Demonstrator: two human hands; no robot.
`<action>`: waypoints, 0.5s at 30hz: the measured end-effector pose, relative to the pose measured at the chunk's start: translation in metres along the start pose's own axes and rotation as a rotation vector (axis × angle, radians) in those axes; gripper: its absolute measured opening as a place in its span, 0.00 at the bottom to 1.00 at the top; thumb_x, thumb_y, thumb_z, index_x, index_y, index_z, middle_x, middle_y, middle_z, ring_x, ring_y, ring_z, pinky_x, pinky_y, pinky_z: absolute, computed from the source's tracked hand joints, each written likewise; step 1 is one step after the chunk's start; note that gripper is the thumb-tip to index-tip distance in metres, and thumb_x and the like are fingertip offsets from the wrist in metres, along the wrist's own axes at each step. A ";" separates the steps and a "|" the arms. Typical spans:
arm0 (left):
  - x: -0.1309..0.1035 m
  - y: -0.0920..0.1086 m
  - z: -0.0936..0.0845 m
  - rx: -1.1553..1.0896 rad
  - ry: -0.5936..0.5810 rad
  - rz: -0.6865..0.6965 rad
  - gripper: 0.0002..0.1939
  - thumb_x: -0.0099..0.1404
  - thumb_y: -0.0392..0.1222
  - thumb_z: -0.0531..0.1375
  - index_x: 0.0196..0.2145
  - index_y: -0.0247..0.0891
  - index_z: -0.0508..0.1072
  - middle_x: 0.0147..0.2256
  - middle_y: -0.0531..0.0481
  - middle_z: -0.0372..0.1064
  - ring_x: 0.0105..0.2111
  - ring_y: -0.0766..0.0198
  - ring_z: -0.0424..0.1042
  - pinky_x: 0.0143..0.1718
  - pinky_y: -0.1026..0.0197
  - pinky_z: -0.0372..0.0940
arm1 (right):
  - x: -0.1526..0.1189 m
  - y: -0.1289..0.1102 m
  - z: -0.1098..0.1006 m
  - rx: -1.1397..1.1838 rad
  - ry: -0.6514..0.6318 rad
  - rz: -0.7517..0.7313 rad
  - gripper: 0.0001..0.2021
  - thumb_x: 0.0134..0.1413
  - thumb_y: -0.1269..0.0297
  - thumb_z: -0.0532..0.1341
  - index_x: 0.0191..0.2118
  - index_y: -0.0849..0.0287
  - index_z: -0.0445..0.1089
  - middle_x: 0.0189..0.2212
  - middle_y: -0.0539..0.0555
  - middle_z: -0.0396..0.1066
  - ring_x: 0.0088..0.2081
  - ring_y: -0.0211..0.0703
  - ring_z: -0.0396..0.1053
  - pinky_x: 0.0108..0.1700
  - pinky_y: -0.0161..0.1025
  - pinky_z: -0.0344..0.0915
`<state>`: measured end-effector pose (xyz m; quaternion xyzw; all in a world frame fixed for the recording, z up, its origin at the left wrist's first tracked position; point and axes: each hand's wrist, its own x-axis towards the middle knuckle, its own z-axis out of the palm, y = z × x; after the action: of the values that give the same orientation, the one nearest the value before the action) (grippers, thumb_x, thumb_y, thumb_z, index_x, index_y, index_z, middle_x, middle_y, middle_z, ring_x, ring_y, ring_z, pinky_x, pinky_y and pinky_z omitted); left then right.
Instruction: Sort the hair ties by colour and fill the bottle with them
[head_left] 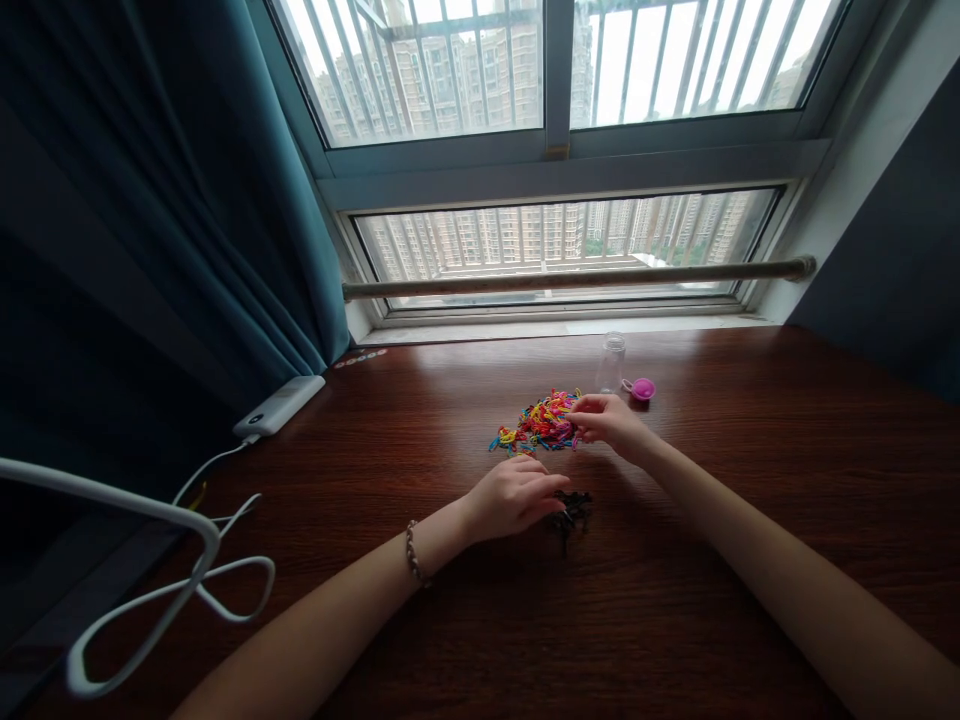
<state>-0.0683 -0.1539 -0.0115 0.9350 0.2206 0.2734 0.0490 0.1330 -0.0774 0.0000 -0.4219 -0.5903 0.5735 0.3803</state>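
A heap of small, multicoloured hair elastics (546, 420) lies on the brown wooden table. My right hand (611, 425) is at the heap's right edge, thumb and fingers pinched together among the elastics. A smaller cluster of black elastics (574, 510) lies nearer to me. Over its left side is my left hand (517, 497), fingers bent and fingertips drawn together at the black strands. What those fingertips grip is too small to make out. Behind my right hand stands a clear plastic bottle (612, 362), open at the top, with a pink cap (643, 389) beside it.
A white power strip (281, 408) lies at the table's left, its white cable (217, 455) running towards me. Thicker white tubing (135, 490) loops at the left front. A blue curtain (285, 220) hangs left; a horizontal rail (577, 279) crosses the window behind the table.
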 end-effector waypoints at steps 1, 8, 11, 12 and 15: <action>0.000 -0.005 -0.001 0.011 0.044 -0.035 0.11 0.63 0.40 0.53 0.42 0.35 0.68 0.30 0.46 0.70 0.32 0.63 0.68 0.36 0.60 0.63 | -0.002 -0.001 0.000 -0.018 -0.104 0.014 0.14 0.37 0.57 0.66 0.27 0.63 0.67 0.19 0.49 0.67 0.21 0.34 0.65 0.21 0.30 0.61; 0.001 -0.078 -0.010 0.123 0.359 -0.442 0.07 0.61 0.38 0.53 0.34 0.37 0.71 0.34 0.46 0.69 0.38 0.61 0.66 0.42 0.56 0.63 | -0.003 0.006 0.015 -0.502 -0.299 -0.226 0.10 0.48 0.60 0.60 0.29 0.64 0.71 0.22 0.53 0.70 0.23 0.37 0.66 0.26 0.34 0.62; 0.005 -0.105 -0.004 0.058 0.294 -0.468 0.08 0.61 0.38 0.53 0.35 0.37 0.72 0.37 0.46 0.70 0.41 0.61 0.66 0.45 0.56 0.62 | -0.001 0.010 0.017 -0.766 -0.012 -0.581 0.07 0.52 0.68 0.56 0.33 0.60 0.72 0.31 0.55 0.70 0.34 0.41 0.67 0.37 0.37 0.63; 0.006 -0.111 -0.001 0.037 0.257 -0.458 0.09 0.61 0.39 0.53 0.35 0.37 0.72 0.39 0.46 0.70 0.43 0.60 0.66 0.47 0.55 0.61 | -0.001 0.011 0.017 -0.846 0.008 -0.647 0.08 0.53 0.69 0.55 0.35 0.59 0.72 0.34 0.55 0.69 0.37 0.42 0.66 0.40 0.38 0.62; 0.006 -0.122 0.007 0.018 0.138 -0.444 0.12 0.63 0.41 0.51 0.40 0.40 0.72 0.44 0.48 0.69 0.50 0.59 0.61 0.52 0.51 0.56 | -0.004 0.015 0.017 -1.045 0.012 -0.703 0.11 0.54 0.70 0.54 0.41 0.56 0.70 0.40 0.56 0.67 0.43 0.44 0.63 0.45 0.41 0.61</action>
<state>-0.1074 -0.0419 -0.0400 0.8430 0.4260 0.3173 0.0845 0.1193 -0.0871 -0.0153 -0.3362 -0.8938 0.0477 0.2930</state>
